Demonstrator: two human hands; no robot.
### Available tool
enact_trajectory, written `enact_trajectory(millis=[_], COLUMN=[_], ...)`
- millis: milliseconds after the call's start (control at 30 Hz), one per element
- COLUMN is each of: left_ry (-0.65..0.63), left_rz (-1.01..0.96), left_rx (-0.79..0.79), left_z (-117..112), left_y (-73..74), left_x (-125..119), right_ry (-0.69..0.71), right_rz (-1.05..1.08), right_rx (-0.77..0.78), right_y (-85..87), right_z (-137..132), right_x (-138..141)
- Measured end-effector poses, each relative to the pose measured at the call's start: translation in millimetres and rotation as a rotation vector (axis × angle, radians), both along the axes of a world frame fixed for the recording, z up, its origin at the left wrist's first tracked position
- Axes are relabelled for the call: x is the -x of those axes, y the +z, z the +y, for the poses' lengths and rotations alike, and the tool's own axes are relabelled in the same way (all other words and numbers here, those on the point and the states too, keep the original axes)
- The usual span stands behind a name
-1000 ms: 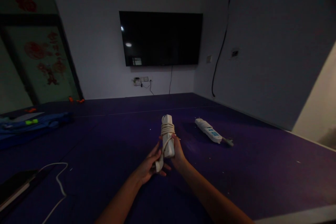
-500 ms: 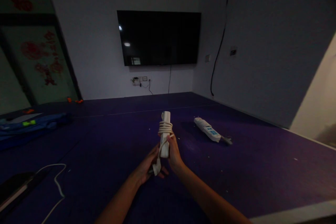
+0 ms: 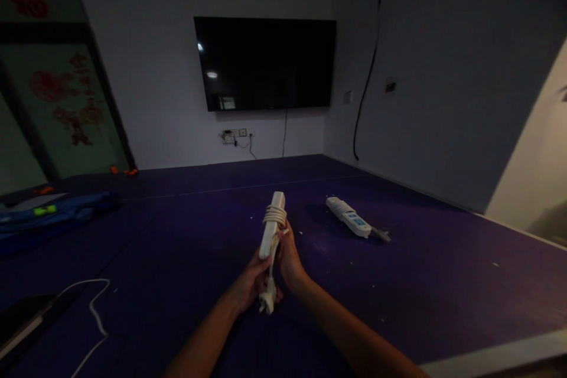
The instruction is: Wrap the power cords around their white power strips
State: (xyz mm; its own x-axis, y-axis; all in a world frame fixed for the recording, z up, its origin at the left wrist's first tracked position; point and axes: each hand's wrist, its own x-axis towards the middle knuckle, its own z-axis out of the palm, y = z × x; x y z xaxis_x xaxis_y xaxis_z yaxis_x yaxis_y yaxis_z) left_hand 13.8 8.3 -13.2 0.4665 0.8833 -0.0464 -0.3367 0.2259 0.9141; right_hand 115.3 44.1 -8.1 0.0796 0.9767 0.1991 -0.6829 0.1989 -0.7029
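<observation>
A white power strip is held up in front of me, tilted, with its cord wound several times round its upper part. My left hand grips its lower end from the left. On the other side, my right hand is closed at the cord just below the windings. The free end of the cord hangs down to a white plug, with fingers partly behind it. To the right, a second power strip with blue markings lies on the purple floor, its own cord wrapped round it and its plug toward me.
Blue cloth lies at the left on the purple floor. A white cable runs from a dark object at lower left. A television hangs on the far wall above sockets. A black cable hangs at right.
The held power strip has turned, its lower end swinging left. The plug has come down and faces me more openly. My right hand has shifted from the strip's side to the cord.
</observation>
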Motion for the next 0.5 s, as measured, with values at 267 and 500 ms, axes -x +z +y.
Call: enact_trajectory(millis=[267, 500], left_ry=[-0.001, 0.195], left_rz=[0.009, -0.053], left_rx=[0.099, 0.069], left_z=[5.1, 4.4], left_y=[-4.1, 8.9], left_x=[1.6, -2.2], right_ry=[0.005, 0.070], right_rz=[-0.017, -0.121], right_rx=[-0.019, -0.049], right_y=[-1.4, -1.6], right_z=[0.6, -12.1], right_x=[-1.2, 0.3])
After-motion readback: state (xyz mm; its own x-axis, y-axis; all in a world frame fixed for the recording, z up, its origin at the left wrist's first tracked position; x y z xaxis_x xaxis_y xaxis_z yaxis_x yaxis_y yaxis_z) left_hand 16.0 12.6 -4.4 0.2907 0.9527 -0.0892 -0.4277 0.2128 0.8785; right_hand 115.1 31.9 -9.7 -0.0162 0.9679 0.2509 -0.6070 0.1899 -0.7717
